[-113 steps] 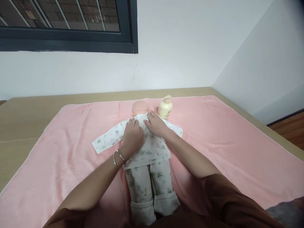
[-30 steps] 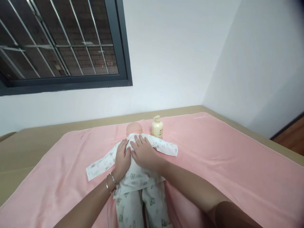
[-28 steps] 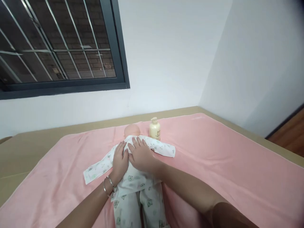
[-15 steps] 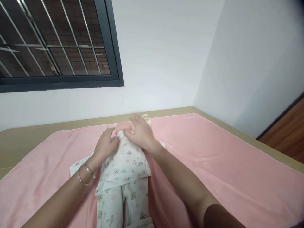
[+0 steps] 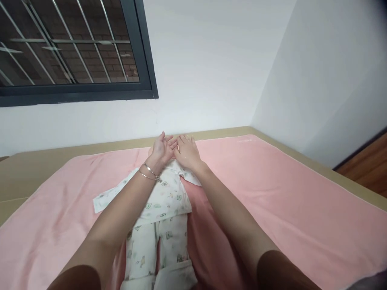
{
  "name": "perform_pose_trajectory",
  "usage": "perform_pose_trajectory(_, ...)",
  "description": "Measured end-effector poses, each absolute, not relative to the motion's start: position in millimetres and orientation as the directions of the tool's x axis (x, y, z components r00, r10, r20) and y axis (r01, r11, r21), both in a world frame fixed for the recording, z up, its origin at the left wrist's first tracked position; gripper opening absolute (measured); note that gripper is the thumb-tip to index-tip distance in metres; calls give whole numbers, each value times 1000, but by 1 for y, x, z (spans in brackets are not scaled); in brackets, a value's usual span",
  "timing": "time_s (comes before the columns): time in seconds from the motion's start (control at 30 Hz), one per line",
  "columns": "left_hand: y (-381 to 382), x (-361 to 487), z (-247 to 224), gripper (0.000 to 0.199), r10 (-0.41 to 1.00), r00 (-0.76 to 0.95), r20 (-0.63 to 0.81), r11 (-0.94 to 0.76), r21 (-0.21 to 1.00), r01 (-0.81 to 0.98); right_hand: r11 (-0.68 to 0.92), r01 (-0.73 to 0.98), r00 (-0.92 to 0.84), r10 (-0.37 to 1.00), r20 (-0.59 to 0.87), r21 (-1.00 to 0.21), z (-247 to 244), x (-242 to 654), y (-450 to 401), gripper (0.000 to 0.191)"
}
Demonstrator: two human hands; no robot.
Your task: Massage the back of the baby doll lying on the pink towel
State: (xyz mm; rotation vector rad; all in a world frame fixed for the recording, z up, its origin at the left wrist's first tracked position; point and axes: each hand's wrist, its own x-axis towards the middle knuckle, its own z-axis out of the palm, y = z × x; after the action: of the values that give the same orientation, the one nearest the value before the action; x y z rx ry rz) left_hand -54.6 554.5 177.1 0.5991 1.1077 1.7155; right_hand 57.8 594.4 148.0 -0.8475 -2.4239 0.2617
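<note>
A doll dressed in a white printed top (image 5: 173,193) and matching trousers (image 5: 172,235) lies on a pink cloth (image 5: 260,189). Its head is almost wholly hidden behind my hands. My left hand (image 5: 163,149) is at the head end, palm turned up, fingers stretched toward the right and apart. Close beside it, my right hand (image 5: 188,151) lies back-up with its fingers extended, just above the collar. Neither hand shows anything gripped. One sleeve of the top spreads out to the left, partly behind my left forearm; the other reaches right, under my right wrist.
The pink cloth covers a tan surface whose border (image 5: 223,133) shows along the white wall (image 5: 205,72). A dark-framed window (image 5: 148,60) with metal bars is at upper left. Brown wood panelling (image 5: 365,161) stands at the right edge.
My left hand has moved right and up from the doll's shoulder, turning palm up over the head. My right hand has shifted slightly right. The peach head and a pale yellow thing are now covered.
</note>
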Motion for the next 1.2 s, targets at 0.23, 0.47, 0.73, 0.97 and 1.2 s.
perform_pose_trajectory(0.23, 485, -75, 173, 49, 849, -511, -133, -117, 896, -428, 761, 519, -592, 648, 480, -389, 149, 55, 593, 66)
perform_pose_trajectory(0.47, 419, -64, 203, 35, 862, -495, -111, -105, 916, -387, 714, 522, -575, 699, 425, -467, 142, 50, 605, 55)
perform_pose_trajectory(0.73, 363, -49, 249, 43, 842, -533, 82, -259, 928, -267, 790, 339, -552, 607, 572, -511, 154, 59, 573, 53)
perform_pose_trajectory(0.97, 357, -42, 252, 47, 896, -440, -58, -138, 906, -400, 902, 17, -666, 332, 668, -431, 174, 63, 450, 72)
perform_pose_trajectory(1.2, 358, -36, 249, 59, 908, -384, -166, -35, 884, -465, 844, 15, -826, 313, 469, -536, 170, 85, 378, 97)
